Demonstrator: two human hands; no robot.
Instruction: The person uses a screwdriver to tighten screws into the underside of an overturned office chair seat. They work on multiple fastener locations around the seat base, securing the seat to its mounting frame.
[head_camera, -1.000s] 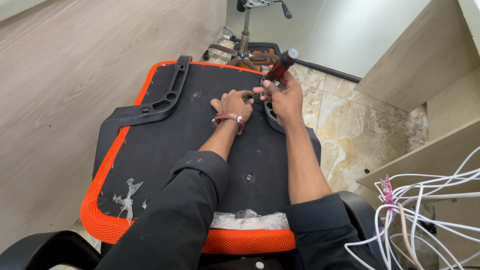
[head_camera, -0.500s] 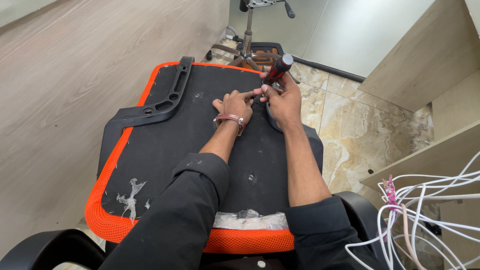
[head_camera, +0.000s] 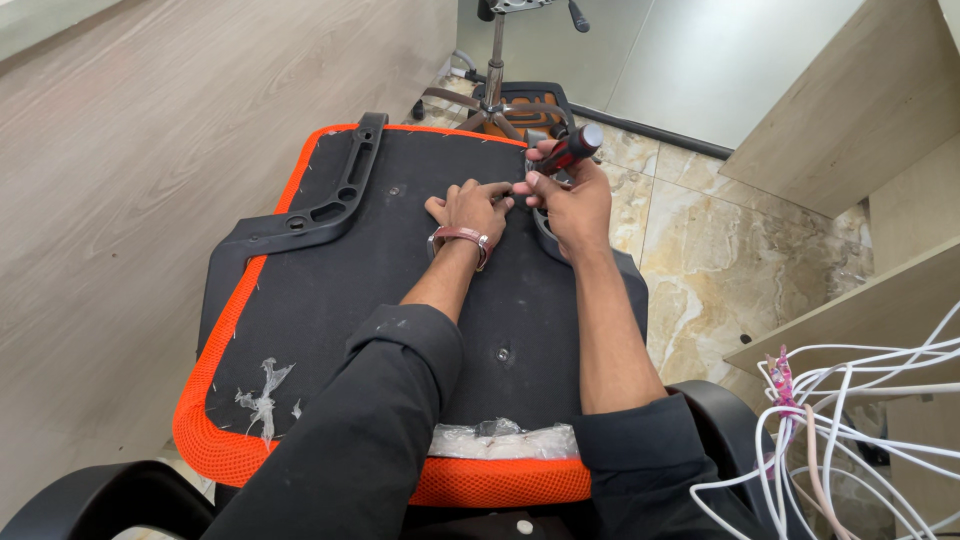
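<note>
The upturned chair seat (head_camera: 300, 330), black underneath with an orange mesh edge, lies flat in front of the person. At its 12 o'clock edge the right hand (head_camera: 572, 205) is wrapped tight around a red-and-black screwdriver (head_camera: 566, 153). The left hand (head_camera: 470, 207) lies just at 9 o'clock of it, fingers loosely curled, pinching near the tip; a black armrest bracket (head_camera: 335, 195) sits at 10 o'clock

Packaging: one crumpled clear plastic wrap (head_camera: 505, 440), at the near orange edge of the upturned chair seat (head_camera: 330, 330). Labels, signs, screens: none.
</note>
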